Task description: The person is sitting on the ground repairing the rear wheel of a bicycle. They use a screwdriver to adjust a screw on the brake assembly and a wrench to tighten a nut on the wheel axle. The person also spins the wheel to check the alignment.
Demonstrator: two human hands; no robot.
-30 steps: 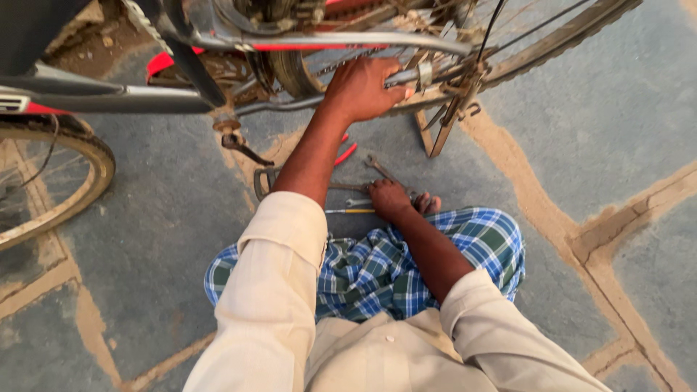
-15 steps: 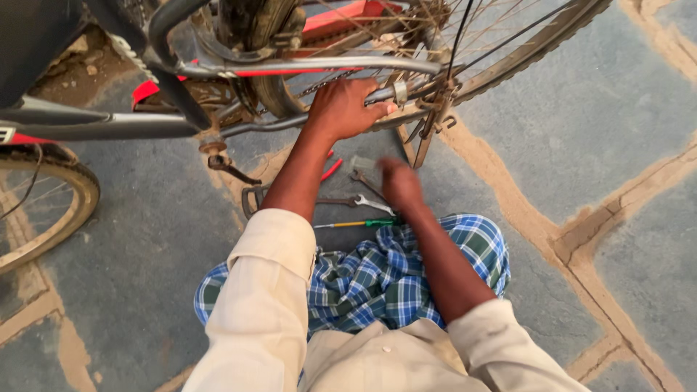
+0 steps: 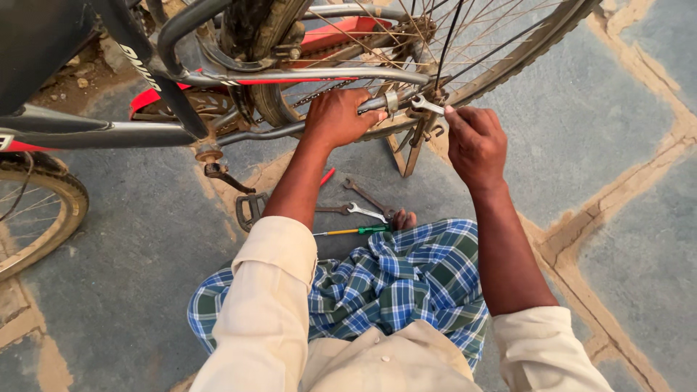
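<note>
At the far left, part of a second wheel (image 3: 36, 218) lies on the stone floor (image 3: 131, 290), cut off by the edge of the view. A black pedal (image 3: 250, 210) sits on the floor near the middle, beneath the crank.

The left hand (image 3: 337, 116) has its grip closed around the lower frame tube (image 3: 290, 129) of the bicycle, fingers curled over the top of it, just left of the rear axle. The tube is dull grey metal, running from the left towards the hub, with a red chain guard (image 3: 327, 40) behind it.

On the floor between the arms lie two spanners (image 3: 367, 203) and a screwdriver (image 3: 359, 231) with a green and yellow handle; a small red tool (image 3: 328, 176) is mostly hidden behind the left forearm.

The right hand (image 3: 475, 141) holds a silver spanner (image 3: 428, 107) in a narrow grip, fingertips pinching its near end, while its open head sits at the axle nut of the rear wheel (image 3: 508, 51). The nut itself is hard to make out among the spokes and the stand (image 3: 410, 149). The spanner is small and bright, lying almost level, just right of the left hand's fingers. The palm side of the right hand is hidden.
</note>
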